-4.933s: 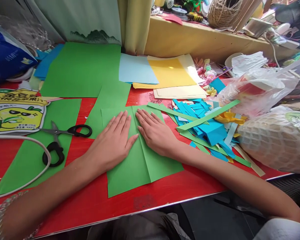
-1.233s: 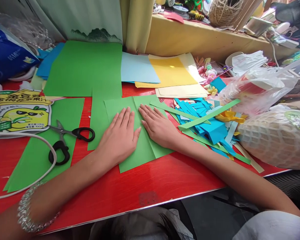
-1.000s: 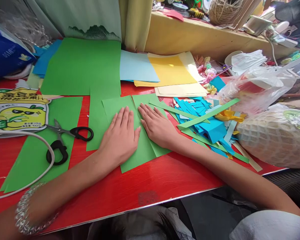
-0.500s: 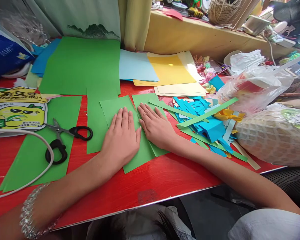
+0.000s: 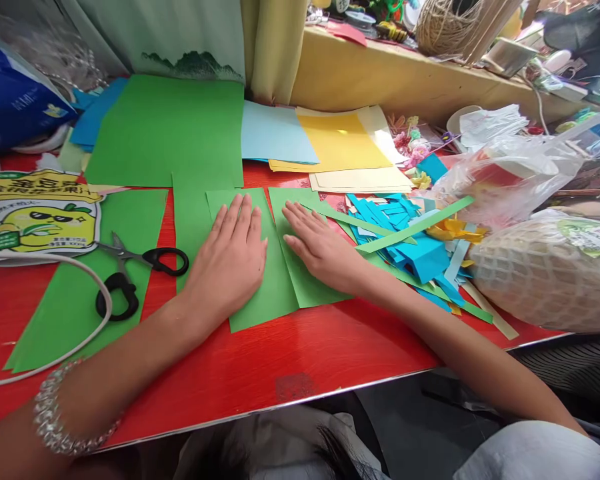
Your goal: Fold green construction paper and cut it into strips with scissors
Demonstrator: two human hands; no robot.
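My left hand (image 5: 233, 250) lies flat, fingers stretched forward, on a green paper piece (image 5: 267, 300) in the middle of the red table. Beside it my right hand (image 5: 320, 247) rests with fingers extended on another green paper piece (image 5: 313, 287). The two pieces lie side by side with their inner edges close together. Under the left one, a further green sheet (image 5: 187, 200) shows at its left. Scissors with black handles (image 5: 130, 263) lie partly open on a stack of green paper (image 5: 75, 300) left of my left hand. My palms hide parts of both pieces.
Blue and green paper strips (image 5: 400, 227) are heaped to the right. Behind lie a large green sheet (image 5: 165, 127), light blue paper (image 5: 277, 137) and yellow paper (image 5: 343, 140). A white cable (image 5: 87, 267) loops over the left side; a net-wrapped bundle (image 5: 545, 273) sits at right.
The left green piece has shifted left and slightly away from me, with my left hand on it. My right hand has moved slightly right, and the inner edges now run side by side.
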